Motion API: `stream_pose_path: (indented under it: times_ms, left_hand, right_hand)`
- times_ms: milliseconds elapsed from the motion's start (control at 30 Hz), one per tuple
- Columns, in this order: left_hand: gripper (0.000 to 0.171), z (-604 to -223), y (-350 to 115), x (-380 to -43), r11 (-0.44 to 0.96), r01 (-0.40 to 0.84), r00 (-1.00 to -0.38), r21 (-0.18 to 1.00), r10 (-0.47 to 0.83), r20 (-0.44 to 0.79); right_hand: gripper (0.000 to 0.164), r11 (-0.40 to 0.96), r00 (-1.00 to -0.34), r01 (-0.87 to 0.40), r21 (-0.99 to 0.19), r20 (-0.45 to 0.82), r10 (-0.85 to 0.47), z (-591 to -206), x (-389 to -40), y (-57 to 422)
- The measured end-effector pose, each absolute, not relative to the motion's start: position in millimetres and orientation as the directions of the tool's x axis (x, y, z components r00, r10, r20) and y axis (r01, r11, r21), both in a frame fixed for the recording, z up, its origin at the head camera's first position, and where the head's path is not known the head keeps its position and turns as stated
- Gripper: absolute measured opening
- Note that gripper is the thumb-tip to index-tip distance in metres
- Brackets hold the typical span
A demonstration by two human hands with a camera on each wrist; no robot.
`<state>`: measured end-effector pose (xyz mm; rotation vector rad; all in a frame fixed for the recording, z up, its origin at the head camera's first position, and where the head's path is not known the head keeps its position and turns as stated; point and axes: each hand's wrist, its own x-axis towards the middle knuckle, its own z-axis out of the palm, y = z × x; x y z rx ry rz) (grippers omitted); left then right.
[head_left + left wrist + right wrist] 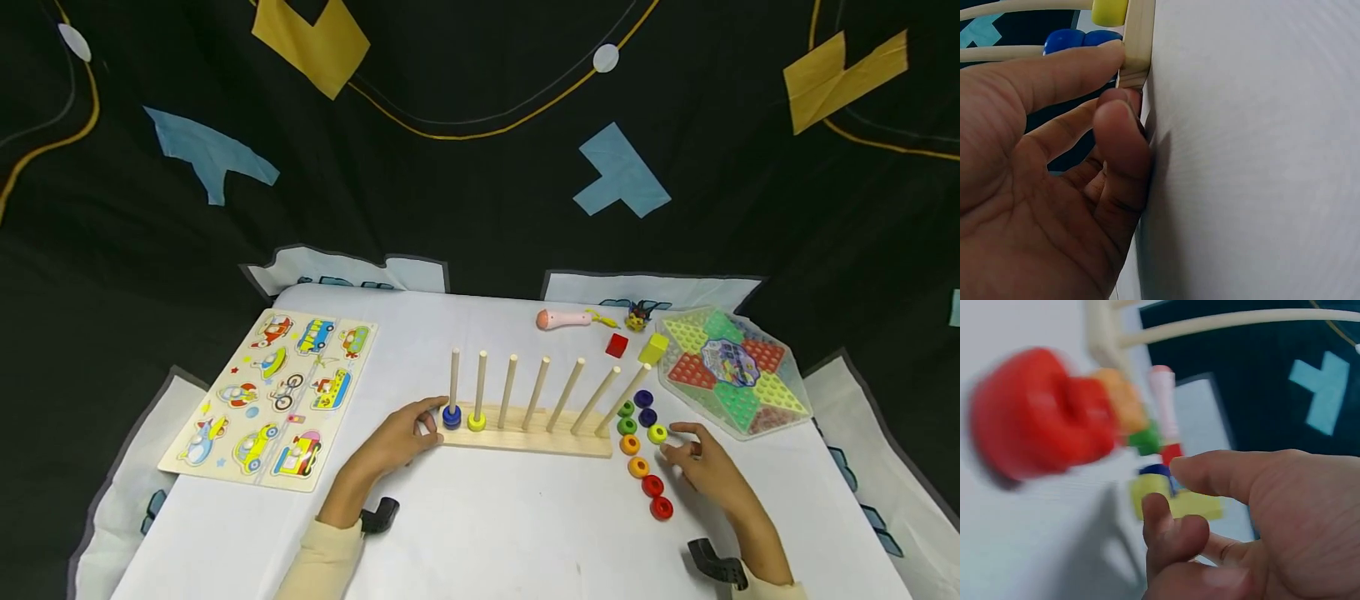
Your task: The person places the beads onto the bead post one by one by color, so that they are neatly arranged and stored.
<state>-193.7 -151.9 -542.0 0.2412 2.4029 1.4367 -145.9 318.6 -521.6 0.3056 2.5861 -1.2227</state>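
Observation:
A wooden peg board (525, 440) with several upright pegs lies across the middle of the table. Blue rings (452, 417) are stacked on its leftmost peg, and a yellow ring (476, 422) is on the second. My left hand (397, 437) holds the board's left end, with the thumb and fingertips against the wood in the left wrist view. Over on the right, my right hand (701, 462) hovers beside a loose yellow ring (657, 433), thumb and forefinger spread, apart from it in the right wrist view. Loose green (627, 426), orange (630, 444), red (652, 486) and dark purple rings (647, 417) lie nearby.
A picture puzzle board (270, 400) lies at the left. Behind the pegs are a pink microphone-shaped toy (564, 320), a red block (617, 346), a yellow block (654, 348) and a small figure (637, 317). A star-patterned game box (731, 367) sits at the right.

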Motion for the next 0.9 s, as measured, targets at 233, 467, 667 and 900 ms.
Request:
stream_pose_path:
  times_ms: [233,467,667,900]
  left_hand:
    - [0.057,-544,-152,-193,0.466,-0.024,-0.937,0.885,0.298,-0.183]
    - [0.057,-543,-151,-192,0.454,-0.018,-0.931,0.891,0.317,-0.18]
    - [0.057,-542,-152,-192,0.462,-0.016,-0.934,0.887,0.31,-0.178]
    - [0.057,-542,-152,-192,0.463,-0.019,-0.933,0.886,0.31,-0.182]
  right_hand:
    - [0.057,0.626,-0.947,0.286,-0.725,-0.315,0.068,-539,-153,309]
    - [0.049,0.604,-0.941,0.315,-0.732,-0.324,0.098,-544,-154,307]
    - [0.044,0.632,-0.946,0.301,-0.714,-0.306,0.105,-540,-154,307]
    - [0.047,0.703,-0.967,0.244,-0.668,-0.224,0.122,-506,-154,314]
